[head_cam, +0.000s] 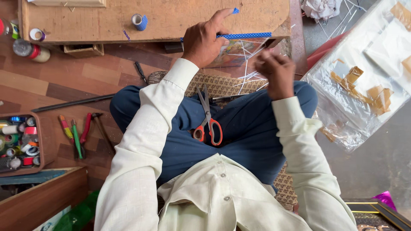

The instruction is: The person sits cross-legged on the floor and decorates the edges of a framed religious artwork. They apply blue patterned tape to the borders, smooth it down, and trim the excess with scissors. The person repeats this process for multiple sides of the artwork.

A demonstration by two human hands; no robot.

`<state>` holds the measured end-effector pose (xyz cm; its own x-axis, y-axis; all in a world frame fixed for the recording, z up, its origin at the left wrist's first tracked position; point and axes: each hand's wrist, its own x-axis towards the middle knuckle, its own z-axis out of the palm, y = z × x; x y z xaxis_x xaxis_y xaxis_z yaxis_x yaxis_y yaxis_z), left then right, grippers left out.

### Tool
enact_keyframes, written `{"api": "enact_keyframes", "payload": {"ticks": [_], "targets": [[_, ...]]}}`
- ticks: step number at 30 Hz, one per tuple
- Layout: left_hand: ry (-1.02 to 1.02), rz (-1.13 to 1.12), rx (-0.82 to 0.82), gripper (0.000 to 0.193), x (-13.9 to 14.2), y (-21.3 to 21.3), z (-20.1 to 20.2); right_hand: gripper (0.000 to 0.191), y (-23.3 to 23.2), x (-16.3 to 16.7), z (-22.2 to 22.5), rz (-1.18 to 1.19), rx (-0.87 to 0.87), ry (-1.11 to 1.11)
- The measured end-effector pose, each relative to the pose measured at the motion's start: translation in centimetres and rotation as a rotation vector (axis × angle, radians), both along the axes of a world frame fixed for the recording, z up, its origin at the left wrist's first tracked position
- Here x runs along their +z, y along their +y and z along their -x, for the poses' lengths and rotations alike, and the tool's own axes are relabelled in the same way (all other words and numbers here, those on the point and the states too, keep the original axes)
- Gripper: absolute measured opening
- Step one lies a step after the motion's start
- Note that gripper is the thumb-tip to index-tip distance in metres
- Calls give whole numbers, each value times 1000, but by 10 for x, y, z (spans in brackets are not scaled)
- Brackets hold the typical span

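My left hand [204,39] rests at the near edge of a low wooden board [171,19], fingers pressing on a strip of blue dotted tape [248,35] that runs along that edge. A short bit of the same blue tape sticks up at my fingertip. My right hand [274,70] hovers just right of it with fingers curled, blurred; I cannot tell whether it holds anything. Thin white sticks [247,60] and a clear plastic piece hang below the board's edge between the hands. Orange-handled scissors [208,124] lie on my lap.
A blue tape roll [139,21] stands on the board. A box of tape rolls [19,143] sits at left, with screwdrivers and pliers [79,134] on the floor beside it. Clear plastic sheets with brown tape pieces [364,81] lie at right. A picture frame corner [376,214] shows bottom right.
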<state>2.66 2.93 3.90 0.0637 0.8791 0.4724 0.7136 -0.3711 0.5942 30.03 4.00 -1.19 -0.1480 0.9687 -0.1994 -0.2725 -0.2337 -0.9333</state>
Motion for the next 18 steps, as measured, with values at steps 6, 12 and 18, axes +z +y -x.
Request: {"api": "enact_keyframes", "payload": {"ticks": [6,12,18], "targets": [[12,-17,-6,65,-1,-9,-8,51,-41,10,39,325,335,279],[5,-58,-22,71,4,-36,-14,70,-89,16,53,271,472,270],[51,-195,-65,77,30,-70,-10,94,-93,27,39,473,366,704]]}}
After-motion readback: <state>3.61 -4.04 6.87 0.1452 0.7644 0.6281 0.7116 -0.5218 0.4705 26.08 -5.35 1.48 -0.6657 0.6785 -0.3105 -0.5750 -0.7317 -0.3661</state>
